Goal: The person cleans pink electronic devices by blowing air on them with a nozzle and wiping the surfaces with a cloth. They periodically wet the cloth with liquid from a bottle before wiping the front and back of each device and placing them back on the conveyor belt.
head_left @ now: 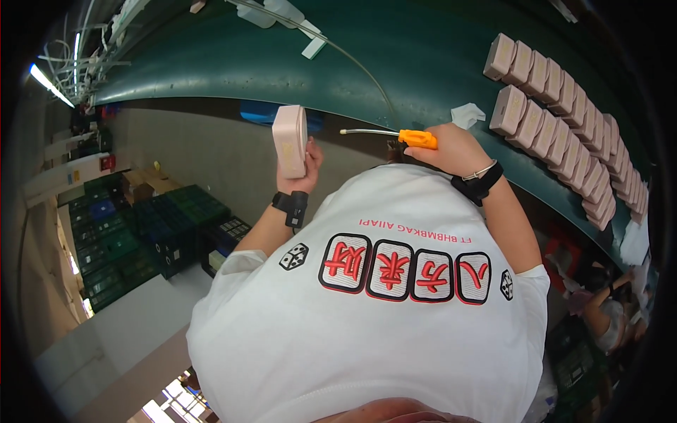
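My left hand [314,162] is closed around a pale pink plastic case [288,141], a rounded block with faint lettering on its side. It is held upright, off the front edge of the table. In my right hand [458,149] is an orange air blow gun [417,138] with a long, slightly bent metal nozzle. The nozzle points left toward the case, and a gap lies between its tip and the case. My right palm and fingers hide part of the blow gun's body.
Two long rows of similar pink cases [539,130] stand on the green table [423,56] at right. A crumpled white tissue [467,115] lies beside my right hand. A thin hose [345,53] curves across the tabletop. Stacked green crates [176,218] fill the left; another person [608,317] is at far right.
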Demonstrator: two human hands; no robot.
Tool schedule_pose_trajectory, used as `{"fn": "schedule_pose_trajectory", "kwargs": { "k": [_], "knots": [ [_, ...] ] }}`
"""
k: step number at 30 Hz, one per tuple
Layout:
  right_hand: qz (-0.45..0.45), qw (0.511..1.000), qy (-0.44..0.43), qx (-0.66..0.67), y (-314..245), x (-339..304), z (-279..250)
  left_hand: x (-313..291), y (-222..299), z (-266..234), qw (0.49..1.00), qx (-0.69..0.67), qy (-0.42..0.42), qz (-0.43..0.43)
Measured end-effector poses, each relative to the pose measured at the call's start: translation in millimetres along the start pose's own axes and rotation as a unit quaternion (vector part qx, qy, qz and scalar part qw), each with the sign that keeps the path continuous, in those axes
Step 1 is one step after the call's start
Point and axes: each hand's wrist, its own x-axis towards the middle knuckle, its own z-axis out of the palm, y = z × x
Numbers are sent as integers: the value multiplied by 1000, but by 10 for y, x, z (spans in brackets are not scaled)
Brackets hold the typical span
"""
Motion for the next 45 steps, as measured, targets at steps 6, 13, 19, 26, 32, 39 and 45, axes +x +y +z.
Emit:
{"fn": "schedule_pose_trajectory", "kwargs": {
  "k": [6,13,19,26,32,39,45],
  "knots": [
    [-9,998,-38,-44,-86,4,42,-203,-253,436,986,18,67,152],
    [-6,998,-12,-66,-99,-60,62,-120,-297,351,903,271,44,331],
    [21,999,43,-5,-76,-229,-34,-82,-387,529,916,276,-29,290],
    [52,981,105,156,387,-668,104,28,-400,787,943,232,-113,210],
    [91,937,294,165,934,-996,679,129,-438,1051,906,326,-156,222],
    [141,872,464,71,1351,-1065,1072,297,-479,1401,936,281,-173,127],
    [296,712,538,339,1924,-1096,1460,385,-511,1530,874,400,-209,180]
  ]
}}
